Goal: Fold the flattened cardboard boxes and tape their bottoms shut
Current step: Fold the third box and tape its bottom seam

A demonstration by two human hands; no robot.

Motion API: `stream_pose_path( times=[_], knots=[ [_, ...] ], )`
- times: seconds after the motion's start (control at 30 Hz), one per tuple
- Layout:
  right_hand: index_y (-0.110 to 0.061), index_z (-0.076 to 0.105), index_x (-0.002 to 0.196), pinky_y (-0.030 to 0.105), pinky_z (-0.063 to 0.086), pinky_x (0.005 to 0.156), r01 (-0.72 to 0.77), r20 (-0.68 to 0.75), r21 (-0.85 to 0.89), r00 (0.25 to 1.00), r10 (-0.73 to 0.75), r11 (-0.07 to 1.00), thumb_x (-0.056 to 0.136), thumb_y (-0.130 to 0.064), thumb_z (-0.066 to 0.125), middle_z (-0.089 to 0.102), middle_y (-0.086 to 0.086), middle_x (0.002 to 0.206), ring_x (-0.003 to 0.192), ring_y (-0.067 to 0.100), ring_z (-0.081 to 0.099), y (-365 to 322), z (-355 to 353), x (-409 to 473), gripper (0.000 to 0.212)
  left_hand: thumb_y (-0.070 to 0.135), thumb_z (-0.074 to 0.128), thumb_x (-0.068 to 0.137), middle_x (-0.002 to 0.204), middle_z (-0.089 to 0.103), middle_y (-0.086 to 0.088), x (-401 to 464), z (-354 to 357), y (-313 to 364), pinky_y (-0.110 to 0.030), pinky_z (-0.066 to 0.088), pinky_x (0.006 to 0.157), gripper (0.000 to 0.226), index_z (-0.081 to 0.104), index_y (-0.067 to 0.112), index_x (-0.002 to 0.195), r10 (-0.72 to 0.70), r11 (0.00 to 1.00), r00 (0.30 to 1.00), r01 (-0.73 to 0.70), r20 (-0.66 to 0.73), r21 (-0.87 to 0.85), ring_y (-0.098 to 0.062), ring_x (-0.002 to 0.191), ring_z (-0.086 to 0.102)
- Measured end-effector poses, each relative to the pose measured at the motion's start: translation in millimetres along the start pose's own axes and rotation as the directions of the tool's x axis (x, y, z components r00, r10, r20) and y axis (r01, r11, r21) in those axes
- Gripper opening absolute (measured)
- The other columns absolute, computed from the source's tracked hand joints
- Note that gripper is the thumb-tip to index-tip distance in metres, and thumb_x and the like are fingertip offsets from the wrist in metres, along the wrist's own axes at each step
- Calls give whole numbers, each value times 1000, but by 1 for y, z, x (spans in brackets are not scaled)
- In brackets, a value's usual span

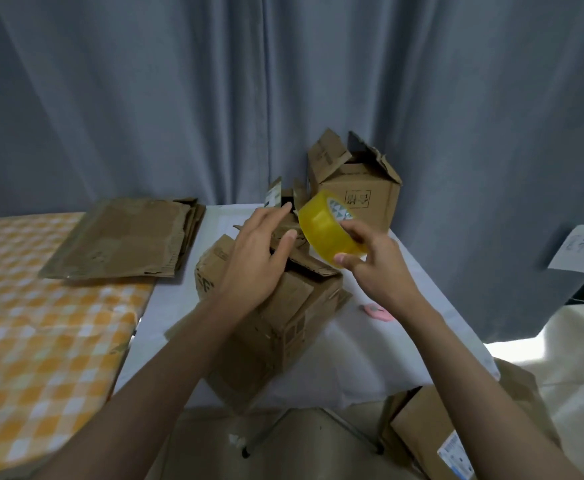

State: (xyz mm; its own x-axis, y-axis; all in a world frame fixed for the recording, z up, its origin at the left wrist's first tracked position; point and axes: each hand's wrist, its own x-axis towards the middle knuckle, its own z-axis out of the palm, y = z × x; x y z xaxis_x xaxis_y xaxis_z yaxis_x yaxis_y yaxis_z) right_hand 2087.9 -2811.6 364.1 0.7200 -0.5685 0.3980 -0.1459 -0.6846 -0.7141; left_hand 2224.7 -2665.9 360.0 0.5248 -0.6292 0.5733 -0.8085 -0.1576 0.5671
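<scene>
Flaps held down, tape roll poised above the box

I have my left hand [259, 258] pressing flat, fingers straight, on the bottom flaps of the cardboard box [276, 323] at tabletop [370, 358] centre; my right hand [370, 258], at two o'clock of it, has its fingers clamped round the yellow tape roll [325, 226]. The cardboard looks light, creased and springy, so I would pin it at the flap seam. Flattened boxes [124, 237] wait at ten o'clock.

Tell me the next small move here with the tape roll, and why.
Probably bring the yellow tape roll down onto the box flaps and stick the tape's end there. The right hand holds the roll just above the box, the left hand presses the flaps flat, and no tape shows across the seam yet.
</scene>
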Motion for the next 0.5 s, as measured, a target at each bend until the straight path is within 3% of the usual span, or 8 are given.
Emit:
stream_pose_path(
  times=[0.07,0.13,0.27,0.5],
  knots=[
    [-23,59,133,25,36,91,3,1,-7,1000,-3,1000,86,-9,74,60,3,129,111,13,50,-1,0,0,51,25,52,102,130,55,5,5,1,5,-5,29,98,38,56,18,139,61,998,998,-61,-27,5,-1,118,46],
    [-23,59,132,24,36,90,10,5,-4,1000,-10,1000,86,-10,74,60,3,126,109,13,50,-2,1,0,50,23,58,99,122,58,6,8,4,9,-1,30,91,34,63,17,133,76,997,995,-75,-57,19,2,109,48],
    [-26,59,130,21,37,85,4,9,4,1000,-4,1000,86,-13,74,60,3,125,111,16,52,0,0,2,49,21,67,93,108,63,6,9,7,15,-19,46,89,27,72,17,119,75,997,984,-74,-161,12,-5,98,57],
    [-27,56,135,28,42,90,-25,18,10,1000,25,1000,87,-19,75,58,4,129,115,19,53,-2,0,0,52,21,77,84,96,68,7,7,7,18,-33,56,84,20,77,19,104,73,997,976,-72,-205,14,-4,89,62]
  ],
)
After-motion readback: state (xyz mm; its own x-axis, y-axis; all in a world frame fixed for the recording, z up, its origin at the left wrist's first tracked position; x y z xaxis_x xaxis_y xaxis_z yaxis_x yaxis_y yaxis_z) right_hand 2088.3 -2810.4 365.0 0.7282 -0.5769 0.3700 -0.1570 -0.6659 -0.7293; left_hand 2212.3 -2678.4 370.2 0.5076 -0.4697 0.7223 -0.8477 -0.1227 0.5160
